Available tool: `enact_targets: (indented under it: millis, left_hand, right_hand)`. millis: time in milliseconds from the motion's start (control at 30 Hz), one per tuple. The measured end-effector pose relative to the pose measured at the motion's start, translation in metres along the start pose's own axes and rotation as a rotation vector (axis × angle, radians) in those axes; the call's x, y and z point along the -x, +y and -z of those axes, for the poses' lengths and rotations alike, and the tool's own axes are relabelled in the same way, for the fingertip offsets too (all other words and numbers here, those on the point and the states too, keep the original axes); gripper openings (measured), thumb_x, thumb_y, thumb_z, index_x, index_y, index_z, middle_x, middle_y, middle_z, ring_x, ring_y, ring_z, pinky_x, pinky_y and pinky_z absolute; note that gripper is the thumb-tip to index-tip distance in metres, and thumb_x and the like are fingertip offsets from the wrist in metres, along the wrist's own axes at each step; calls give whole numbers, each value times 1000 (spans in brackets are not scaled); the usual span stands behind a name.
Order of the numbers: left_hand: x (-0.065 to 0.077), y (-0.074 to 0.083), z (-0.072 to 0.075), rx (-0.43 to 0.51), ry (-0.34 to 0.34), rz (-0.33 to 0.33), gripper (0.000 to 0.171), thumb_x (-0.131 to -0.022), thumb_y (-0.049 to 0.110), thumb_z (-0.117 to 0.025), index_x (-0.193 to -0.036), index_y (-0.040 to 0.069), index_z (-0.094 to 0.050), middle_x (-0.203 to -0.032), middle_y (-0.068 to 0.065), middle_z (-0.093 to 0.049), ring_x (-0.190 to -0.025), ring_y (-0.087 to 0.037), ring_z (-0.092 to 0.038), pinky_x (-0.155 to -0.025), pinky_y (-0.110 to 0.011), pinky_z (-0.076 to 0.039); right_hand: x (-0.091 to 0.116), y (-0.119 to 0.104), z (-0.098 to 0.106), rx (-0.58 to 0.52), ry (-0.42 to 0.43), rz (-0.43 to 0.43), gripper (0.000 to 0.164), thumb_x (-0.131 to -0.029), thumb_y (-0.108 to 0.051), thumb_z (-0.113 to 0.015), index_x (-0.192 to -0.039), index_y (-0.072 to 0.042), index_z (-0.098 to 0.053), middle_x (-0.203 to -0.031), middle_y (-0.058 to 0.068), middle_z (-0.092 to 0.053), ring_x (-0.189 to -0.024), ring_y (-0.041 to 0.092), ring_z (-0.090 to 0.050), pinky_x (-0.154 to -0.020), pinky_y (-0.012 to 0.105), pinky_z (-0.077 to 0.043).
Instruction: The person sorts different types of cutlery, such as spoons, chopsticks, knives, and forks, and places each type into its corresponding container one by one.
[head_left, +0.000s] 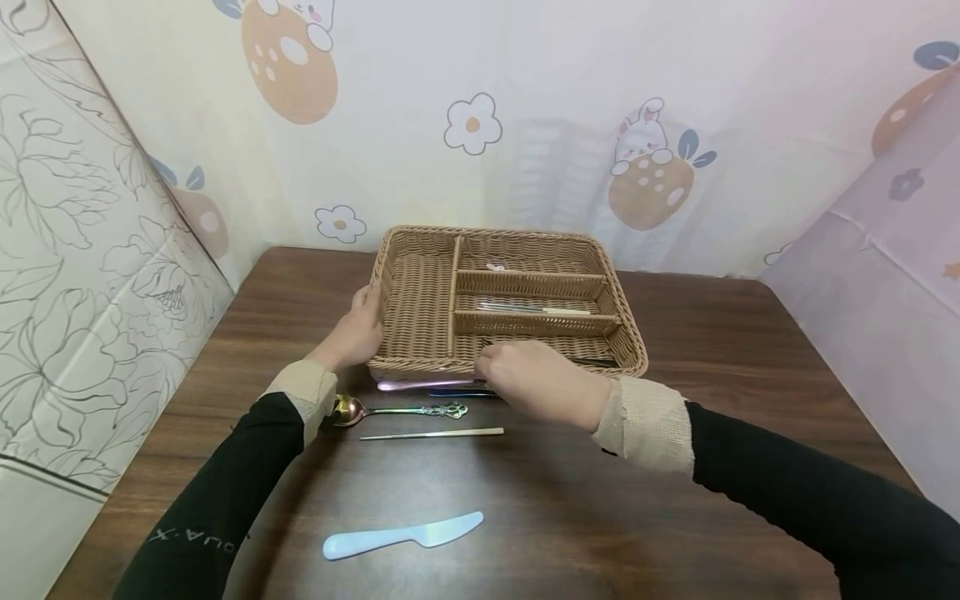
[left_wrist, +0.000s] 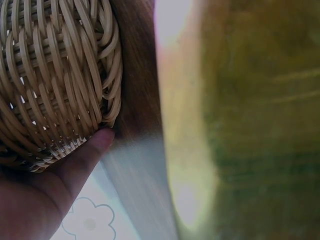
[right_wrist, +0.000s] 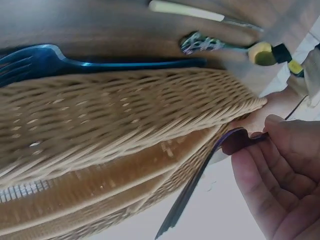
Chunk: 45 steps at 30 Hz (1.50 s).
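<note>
Basket upper centre. My read from here: left hand holds its left wall to steady it; thumb against wicker, other fingers partly hidden. Right hand over near edge, thumb and fingertips pinching dark utensil, probably fork; slim grip likely so it clears rim.

Edges: dividers split basket's right side into three slots. Purple handle and blue fork crowd front wall; spoon near left sleeve. Chopstick, knife below. Widest room I see: lower right, below right sleeve.

Wicker basket: tan, four compartments, upright | dark utensil: slim, pinched, at basket's near side
</note>
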<state>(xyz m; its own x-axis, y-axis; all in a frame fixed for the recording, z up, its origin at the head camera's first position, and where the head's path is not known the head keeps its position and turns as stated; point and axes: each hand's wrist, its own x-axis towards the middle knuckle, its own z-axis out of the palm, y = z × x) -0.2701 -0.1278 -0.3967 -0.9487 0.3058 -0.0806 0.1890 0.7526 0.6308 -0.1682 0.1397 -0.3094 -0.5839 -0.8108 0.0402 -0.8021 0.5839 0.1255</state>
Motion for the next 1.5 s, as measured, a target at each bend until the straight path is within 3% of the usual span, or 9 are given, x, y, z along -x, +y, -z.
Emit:
enact_targets:
  millis: [167,300,533,833,933,1100,1233,1367,1500]
  left_hand:
    - [-1,-1,0,-2,9,-3,69,-99,6,-29,-156,1,10,-162,-25,3,-105,-44,-57,-100,-55,-44]
    - [-2,-1,-1,-5,9,-1,69,-99,6,-29,-156,1,10,-162,-25,4,-110,-46,-56,-102,-56,-42]
    - [-2,-2,-1,-13,6,0,68,-100,7,-28,-156,2,10,-162,-24,4,-104,-44,-58,-95,-54,-46]
    - [-3,-2,0,-16,-4,-8,69,-100,7,-29,-156,3,12,-162,-25,5,-82,-32,-58,-77,-43,-49]
    - [-3,-2,0,-19,-5,-7,68,-101,8,-29,-155,3,12,-162,-25,5,-83,-33,-59,-78,-45,-49]
    - [-3,-1,0,-16,0,-8,67,-101,8,-27,-155,3,12,-161,-26,5,-97,-40,-59,-92,-52,-47]
    - [-3,-2,0,-9,0,-9,68,-100,8,-27,-155,3,12,-161,-26,5,-104,-44,-57,-96,-54,-46]
    - [-2,-2,0,-11,1,-6,68,-100,8,-28,-156,3,12,-162,-25,5,-97,-40,-59,-91,-52,-48]
    - [-3,-2,0,-17,-2,-5,68,-100,8,-27,-156,3,12,-162,-25,4,-94,-40,-59,-89,-51,-48]
  right_hand:
    - [6,10,0,-20,26,-44,14,-82,0,-70,-76,-9,-63,-73,0,-61,-65,15,-62,-56,30,-53]
    - [11,20,-2,-47,44,-68,16,-82,-2,-72,-73,-11,-62,-72,-2,-61,-65,13,-61,-56,29,-53]
    - [16,46,-6,-62,51,-116,17,-82,9,-59,-77,-7,-64,-73,2,-63,-64,16,-62,-56,31,-53]
    - [22,75,-8,-124,-28,-220,10,-89,1,-63,-84,-6,-68,-82,5,-69,-71,19,-64,-63,36,-54]
    - [24,83,-11,-126,-48,-248,11,-89,-1,-64,-92,-6,-73,-91,8,-72,-78,22,-68,-66,38,-56]
    - [26,93,-16,-132,-65,-278,13,-89,-1,-65,-95,-8,-74,-95,8,-74,-81,22,-69,-67,38,-56]
    - [27,97,-20,-142,-88,-295,11,-89,-1,-65,-90,-8,-73,-92,8,-73,-78,20,-68,-66,38,-55]
    - [26,100,-26,-160,-116,-293,11,-89,0,-64,-90,-6,-73,-90,8,-73,-74,17,-66,-64,36,-53]
    - [25,103,-32,-195,-136,-273,12,-88,2,-65,-78,-4,-67,-73,4,-63,-61,10,-51,-57,30,-43]
